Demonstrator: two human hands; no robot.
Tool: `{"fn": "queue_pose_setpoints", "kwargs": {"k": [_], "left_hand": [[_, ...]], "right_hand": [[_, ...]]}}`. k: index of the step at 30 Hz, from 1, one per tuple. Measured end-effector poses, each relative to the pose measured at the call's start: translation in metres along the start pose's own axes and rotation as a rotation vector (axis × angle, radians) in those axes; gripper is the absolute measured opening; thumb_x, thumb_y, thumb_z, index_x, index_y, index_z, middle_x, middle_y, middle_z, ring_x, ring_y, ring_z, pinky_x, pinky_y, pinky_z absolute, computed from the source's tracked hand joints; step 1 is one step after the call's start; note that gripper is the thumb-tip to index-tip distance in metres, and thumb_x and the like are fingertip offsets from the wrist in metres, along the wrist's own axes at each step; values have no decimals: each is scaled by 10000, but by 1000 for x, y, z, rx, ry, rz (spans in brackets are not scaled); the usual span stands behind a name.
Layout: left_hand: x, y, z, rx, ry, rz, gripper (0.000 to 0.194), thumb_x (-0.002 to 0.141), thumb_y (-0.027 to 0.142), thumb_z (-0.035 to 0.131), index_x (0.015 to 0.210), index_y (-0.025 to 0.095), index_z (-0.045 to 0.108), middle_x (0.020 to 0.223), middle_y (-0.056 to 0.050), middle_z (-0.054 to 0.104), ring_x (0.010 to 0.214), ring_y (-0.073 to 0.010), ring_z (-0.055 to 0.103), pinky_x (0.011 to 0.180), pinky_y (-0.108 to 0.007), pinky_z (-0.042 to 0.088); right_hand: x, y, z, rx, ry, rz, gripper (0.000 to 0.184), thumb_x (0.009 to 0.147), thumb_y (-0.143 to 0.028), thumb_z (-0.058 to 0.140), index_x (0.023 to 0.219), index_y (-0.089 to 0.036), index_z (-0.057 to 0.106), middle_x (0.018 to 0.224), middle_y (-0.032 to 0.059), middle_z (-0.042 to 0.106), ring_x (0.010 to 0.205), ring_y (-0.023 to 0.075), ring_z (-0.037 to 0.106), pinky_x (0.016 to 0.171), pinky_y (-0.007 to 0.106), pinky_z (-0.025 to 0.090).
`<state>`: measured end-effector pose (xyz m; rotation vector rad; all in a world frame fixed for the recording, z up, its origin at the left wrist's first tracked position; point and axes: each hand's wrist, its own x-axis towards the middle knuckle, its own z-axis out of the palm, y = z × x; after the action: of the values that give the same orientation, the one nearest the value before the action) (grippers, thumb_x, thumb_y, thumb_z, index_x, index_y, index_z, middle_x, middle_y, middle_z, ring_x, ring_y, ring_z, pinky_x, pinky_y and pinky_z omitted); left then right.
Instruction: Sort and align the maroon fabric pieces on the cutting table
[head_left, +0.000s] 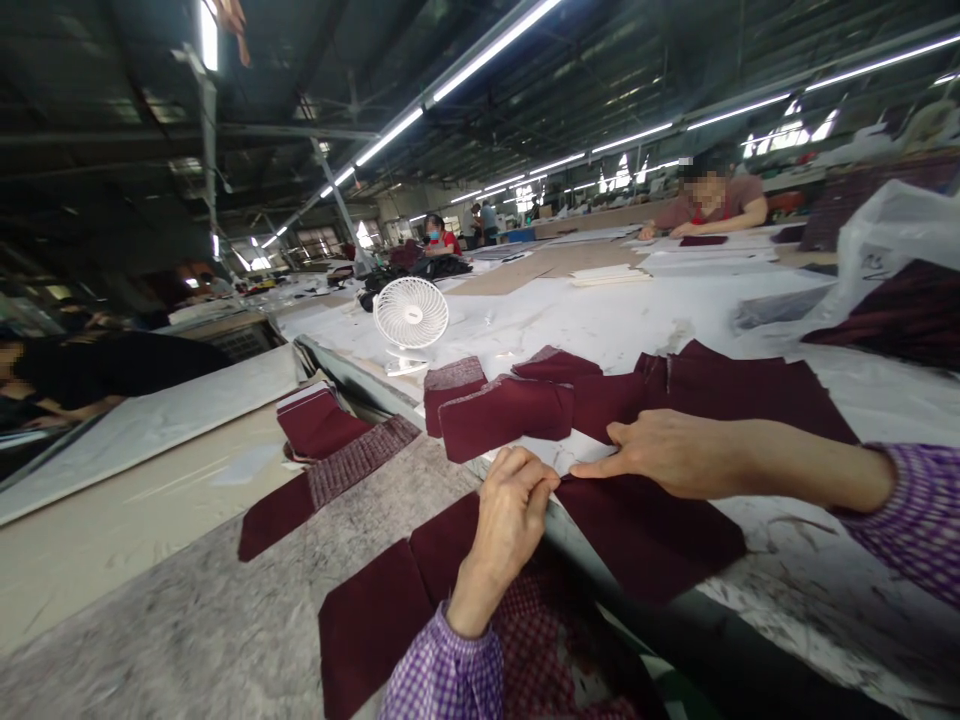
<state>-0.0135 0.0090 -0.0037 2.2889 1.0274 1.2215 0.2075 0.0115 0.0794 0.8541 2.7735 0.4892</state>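
My left hand [510, 510] is closed in a pinch on the near corner of a dark maroon fabric piece [645, 530] that lies over the table edge. My right hand [660, 450] lies on the same piece, with its forefinger stretched toward the left hand's fingertips and the other fingers curled. Just beyond the hands stand folded stacks of maroon fabric [502, 415]. More maroon pieces [735, 395] spread to the right of them. Both my sleeves are purple checked.
A small white fan [411, 315] stands behind the stacks. More maroon pieces [390, 590] lie on the lower grey table at left, with a folded pile [319, 420] further back. A white plastic bag [892, 235] sits at right. Other people work at far tables.
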Motion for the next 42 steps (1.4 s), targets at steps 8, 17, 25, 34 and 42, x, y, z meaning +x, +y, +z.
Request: {"fn": "queue_pose_setpoints", "kwargs": {"k": [8, 17, 25, 34, 42], "left_hand": [[0, -12, -11, -316, 26, -121, 159, 895, 183, 504, 845, 168, 653, 868, -42, 634, 853, -168, 582, 811, -284, 437], [-2, -6, -8, -267, 26, -106, 118, 840, 98, 549, 858, 172, 639, 909, -44, 618, 892, -169, 567, 815, -290, 441], [-7, 8, 0, -174, 70, -146, 146, 830, 306, 630, 833, 160, 627, 955, -73, 583, 957, -217, 538, 883, -365, 426], [-11, 17, 12, -278, 251, -305, 102, 763, 126, 632, 672, 164, 603, 806, -23, 606, 836, -171, 548, 786, -293, 428], [-26, 32, -20, -566, 401, -339, 176, 889, 322, 556, 841, 163, 615, 567, 1, 645, 431, -102, 550, 460, -213, 442]], "right_hand": [[8, -5, 8, -36, 130, -53, 692, 776, 39, 398, 1335, -356, 506, 615, -11, 590, 455, 126, 450, 476, 278, 205], [8, -16, 14, -98, 208, -39, 700, 753, 22, 430, 1392, -263, 433, 564, -35, 565, 447, 127, 437, 474, 304, 160], [11, -13, 2, -7, 7, 212, 502, 755, -128, 607, 1247, -221, 562, 803, 54, 687, 664, 196, 633, 527, 274, 293], [6, 4, 13, 321, 86, 204, 179, 832, -190, 559, 984, -205, 651, 1031, 84, 676, 1025, 271, 592, 880, 427, 426], [20, -11, -17, 208, 758, -8, 156, 887, -145, 500, 849, -210, 637, 930, 31, 673, 973, 202, 561, 920, 423, 417]]}}
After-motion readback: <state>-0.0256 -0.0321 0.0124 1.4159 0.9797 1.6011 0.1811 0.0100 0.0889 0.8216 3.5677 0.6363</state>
